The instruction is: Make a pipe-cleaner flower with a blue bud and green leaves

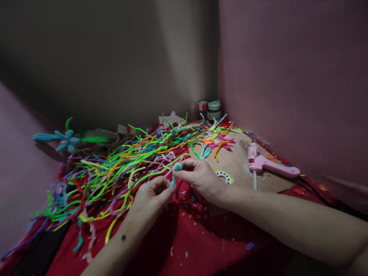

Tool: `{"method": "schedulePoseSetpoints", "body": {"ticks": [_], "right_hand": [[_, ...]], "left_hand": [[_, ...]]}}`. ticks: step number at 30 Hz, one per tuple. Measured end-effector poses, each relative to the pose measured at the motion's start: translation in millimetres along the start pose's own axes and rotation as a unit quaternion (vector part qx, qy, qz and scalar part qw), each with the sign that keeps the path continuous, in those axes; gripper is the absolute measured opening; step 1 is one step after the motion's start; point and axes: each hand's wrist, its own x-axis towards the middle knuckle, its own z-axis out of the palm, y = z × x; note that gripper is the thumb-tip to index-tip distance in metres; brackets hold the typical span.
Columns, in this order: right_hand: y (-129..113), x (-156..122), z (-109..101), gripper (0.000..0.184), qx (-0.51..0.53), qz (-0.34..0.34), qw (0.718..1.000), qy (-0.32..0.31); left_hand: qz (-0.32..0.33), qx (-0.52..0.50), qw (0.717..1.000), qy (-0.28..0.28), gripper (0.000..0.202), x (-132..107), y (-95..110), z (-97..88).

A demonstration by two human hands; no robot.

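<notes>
A short turquoise pipe cleaner [177, 167] is held between my two hands, its upper end bent into a small loop. My right hand [202, 178] pinches it near the top, thumb against fingers. Lower down, my left hand [155, 193] grips the other end between thumb and fingertips. Just beyond my hands lies a big tangle of pipe cleaners [123, 159] in green, yellow, orange, purple and other colours. A turquoise leaf-like piece [206, 152] rests on the cardboard past my right hand.
A pink glue gun [258, 163] stands on the cardboard sheet [238, 157], with a white roll of tape [224, 177] nearby. At left is a blue pipe-cleaner flower [68, 141]. A lidded cup [214, 110] stands at the back. Scraps dot the red cloth [195, 245].
</notes>
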Motion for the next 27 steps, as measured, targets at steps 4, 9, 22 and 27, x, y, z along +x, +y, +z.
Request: {"method": "schedulePoseSetpoints", "body": {"ticks": [4,9,22,27], "right_hand": [[1,1,-3,0.010,-0.085,-0.032,0.996,0.014],[-5,-5,-1,0.018,-0.239,-0.104,0.965,0.041],[-5,-18,6,0.035,-0.436,-0.457,0.766,-0.120],[-2,-13,8,0.040,-0.435,-0.525,0.726,-0.088]], "left_hand": [[-0.015,0.013,1.000,-0.015,0.027,-2,-2,-3.9],[-0.020,0.011,1.000,0.009,0.027,1,1,-25.4],[0.091,0.247,0.965,-0.009,0.020,84,60,38.2],[0.159,0.324,0.933,0.000,0.022,104,53,48.0]]}}
